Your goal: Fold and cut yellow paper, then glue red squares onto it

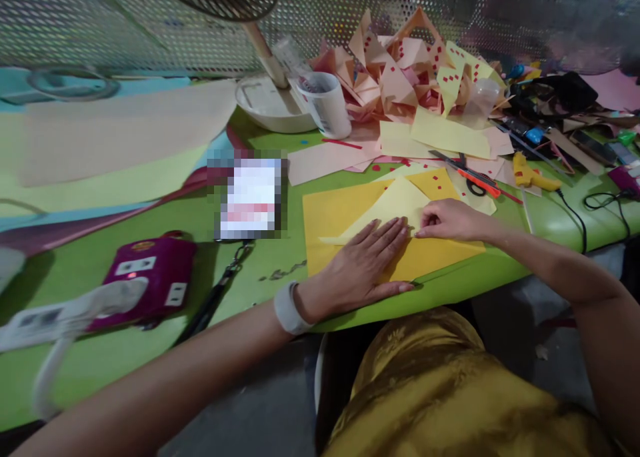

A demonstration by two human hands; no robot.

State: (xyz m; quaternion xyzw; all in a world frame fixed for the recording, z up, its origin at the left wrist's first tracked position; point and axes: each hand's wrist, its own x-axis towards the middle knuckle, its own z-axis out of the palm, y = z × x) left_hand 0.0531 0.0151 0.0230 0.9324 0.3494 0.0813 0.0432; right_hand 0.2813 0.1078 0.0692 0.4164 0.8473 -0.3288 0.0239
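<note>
A folded pale yellow paper (387, 203) lies on a larger deep yellow sheet (327, 217) near the table's front edge. My left hand (365, 260) rests flat across the lower side of the pale paper, fingers stretched out and thumb apart. At the paper's lower right edge is my right hand (445, 220), its fingers curled and the thumb against the index finger. Whatever is between those fingertips is too small to make out. Small red squares dot the sheets just above the hands.
Scissors (463, 170) and an orange cutter (480, 182) lie beyond my right hand, near a yellow glue gun (533, 173). Folded pink papers (385, 77) pile up behind a white cup (325, 103) and a fan base (260, 103). A phone (253, 197) and purple power block (150, 277) are at left.
</note>
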